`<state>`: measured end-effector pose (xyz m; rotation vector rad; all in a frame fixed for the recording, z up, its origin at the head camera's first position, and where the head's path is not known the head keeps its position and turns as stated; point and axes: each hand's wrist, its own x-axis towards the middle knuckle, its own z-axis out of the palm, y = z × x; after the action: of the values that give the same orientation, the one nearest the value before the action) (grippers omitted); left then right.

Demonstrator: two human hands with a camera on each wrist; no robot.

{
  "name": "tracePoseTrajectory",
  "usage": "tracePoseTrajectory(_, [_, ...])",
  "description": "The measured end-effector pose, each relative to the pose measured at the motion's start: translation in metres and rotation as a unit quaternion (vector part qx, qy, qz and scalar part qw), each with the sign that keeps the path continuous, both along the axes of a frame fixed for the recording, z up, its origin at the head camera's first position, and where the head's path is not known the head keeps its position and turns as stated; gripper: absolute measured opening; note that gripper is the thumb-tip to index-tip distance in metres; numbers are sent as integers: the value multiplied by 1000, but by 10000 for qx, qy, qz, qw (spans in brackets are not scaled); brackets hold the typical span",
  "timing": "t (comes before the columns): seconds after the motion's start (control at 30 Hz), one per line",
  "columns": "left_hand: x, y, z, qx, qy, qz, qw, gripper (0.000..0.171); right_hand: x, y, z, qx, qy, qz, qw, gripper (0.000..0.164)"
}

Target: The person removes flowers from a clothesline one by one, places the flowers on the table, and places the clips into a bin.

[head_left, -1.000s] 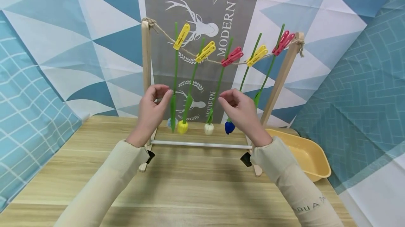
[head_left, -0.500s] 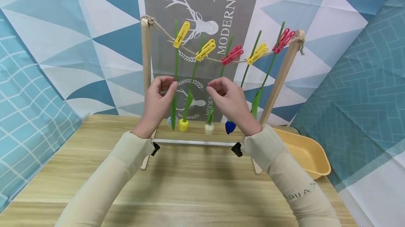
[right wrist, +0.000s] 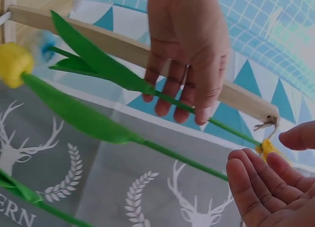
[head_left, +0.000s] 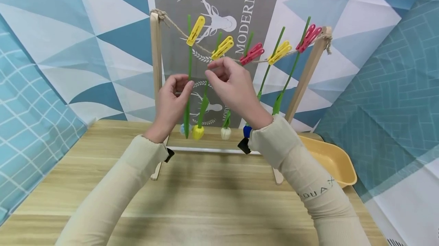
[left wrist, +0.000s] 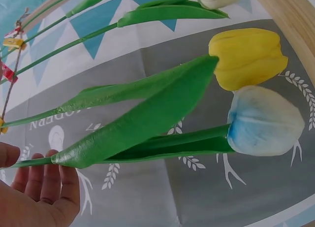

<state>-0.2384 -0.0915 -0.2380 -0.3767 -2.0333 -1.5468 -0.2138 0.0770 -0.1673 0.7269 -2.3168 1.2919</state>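
Artificial tulips hang head down from a rope (head_left: pixel 175 26), each stem held by a plastic clothespin. My left hand (head_left: pixel 171 103) holds the green stem of the white-and-blue tulip (left wrist: pixel 268 121) at the left end, thumb on one side and fingers on the other. A yellow clothespin (head_left: pixel 196 31) clips that stem above the hand. My right hand (head_left: pixel 231 86) is raised just below the second yellow clothespin (head_left: pixel 223 47), thumb and fingers apart and nothing between them. The yellow tulip (head_left: pixel 197 132) hangs beside the blue one, and its stem passes behind the right hand in the head view.
White (head_left: pixel 225 133) and dark blue (head_left: pixel 247 131) tulips hang farther right. Wooden posts (head_left: pixel 156 51) carry the rope, joined low by a white bar (head_left: pixel 205 149). A yellow basin (head_left: pixel 334 162) stands at the right on the wooden table (head_left: pixel 205 208).
My right hand has moved up and left, from near the white tulip's stem to below the second yellow clothespin. My left hand has risen slightly along the leftmost stem.
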Motion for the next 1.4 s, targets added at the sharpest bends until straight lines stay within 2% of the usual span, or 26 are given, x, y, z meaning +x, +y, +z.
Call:
tracePoseTrajectory(0.37, [-3,2,3,-26,-10,-37,10000,30,-3,-18,33,-495,112,-52,9987,25])
tracePoseTrajectory(0.67, [-3,3,3,73,114,-151,9998,26,-3,-21,57,-587,355,-476,9965,30])
tracePoseTrajectory(0.8, [-3,2,2,87,138,-168,9997,25,-8,-21,62,-427,319,-706,9961,34])
tracePoseTrajectory(1.0, [-1,2,0,-14,83,-128,9999,26,-12,-20,68,-206,16,-905,9957,40])
tracePoseTrajectory(1.17, [0,2,0,35,102,-139,9998,25,-10,-17,75,100,149,-1258,9919,41])
tracePoseTrajectory(1.27, [0,2,0,68,151,-148,9998,25,-9,-16,80,369,60,-1476,9883,41])
tracePoseTrajectory(1.4, [0,0,0,79,173,-142,9997,26,-11,-14,86,991,-341,-1632,9810,43])
